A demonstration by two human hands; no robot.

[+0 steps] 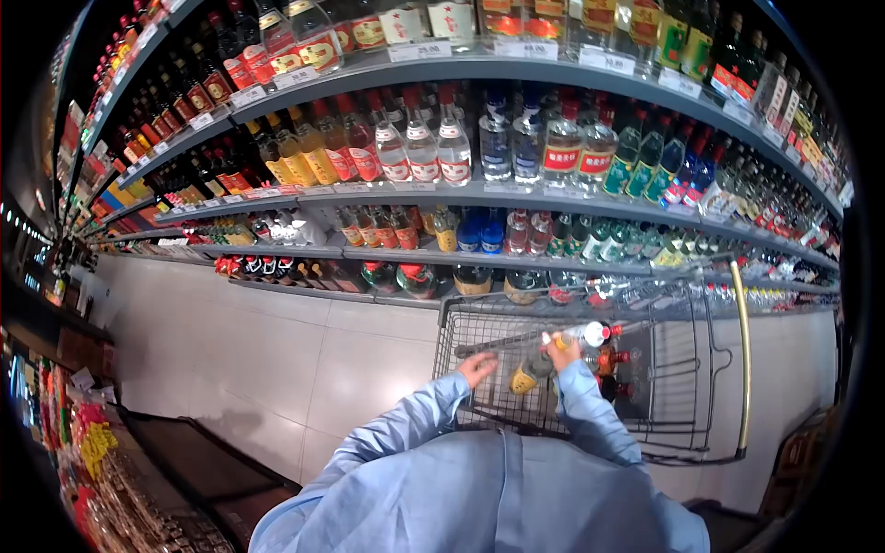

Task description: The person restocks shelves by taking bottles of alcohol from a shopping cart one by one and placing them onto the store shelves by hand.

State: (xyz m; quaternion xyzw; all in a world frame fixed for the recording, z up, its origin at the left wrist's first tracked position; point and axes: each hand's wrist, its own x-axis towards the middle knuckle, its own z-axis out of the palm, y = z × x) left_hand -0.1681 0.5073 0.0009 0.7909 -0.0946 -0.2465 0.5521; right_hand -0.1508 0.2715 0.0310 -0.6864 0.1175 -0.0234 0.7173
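My right hand (563,354) is closed around a clear bottle (586,335) with a pale label and a red cap, tilted over the wire shopping cart (449,324). Below it in the cart lies a bottle with a yellow label (524,381). Beside that, several dark bottles with red caps (610,359) lie on their sides. My left hand (477,369) is at the near left part of the cart, close to a dark bar (498,345). Its fingers look stretched out and hold nothing that I can see.
Curved-looking shelves (387,195) full of liquor bottles stand beyond the cart, with price tags along their edges. The cart's yellowish handle (741,359) is on the right. Pale floor tiles (267,346) extend left. A display of packaged goods (97,452) stands at the lower left.
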